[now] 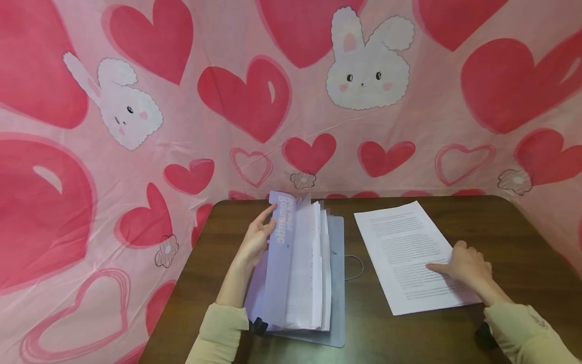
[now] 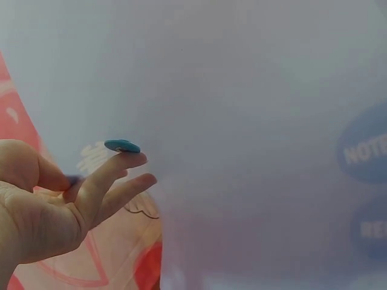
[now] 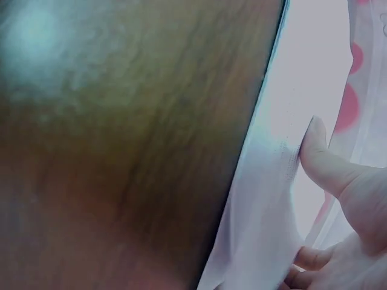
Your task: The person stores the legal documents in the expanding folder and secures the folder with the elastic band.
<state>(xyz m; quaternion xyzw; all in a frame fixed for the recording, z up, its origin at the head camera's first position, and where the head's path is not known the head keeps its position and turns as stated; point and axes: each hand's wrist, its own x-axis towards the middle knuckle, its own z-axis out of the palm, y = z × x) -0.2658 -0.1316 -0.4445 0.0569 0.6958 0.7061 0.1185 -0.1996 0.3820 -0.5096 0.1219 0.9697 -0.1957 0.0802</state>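
A purple translucent folder (image 1: 278, 273) lies on the table with its front flap partly raised, several white sheets (image 1: 302, 283) inside. My left hand (image 1: 255, 240) pinches the flap near its upper left edge. Close up in the left wrist view, a teal button (image 2: 123, 146) shows by the fingers and the flap (image 2: 254, 151) fills most of the picture. To the right is a printed paper stack (image 1: 409, 253). My right hand (image 1: 470, 265) grips its right edge, thumb lying on the print. The right wrist view shows the thumb on the white paper (image 3: 272, 163) and other fingers at the edge.
An elastic cord loop (image 1: 354, 267) sticks out from the grey back cover (image 1: 337, 303) of the folder. The brown wooden table (image 1: 364, 323) reaches back to a pink cloth (image 1: 309, 116) with hearts and rabbits.
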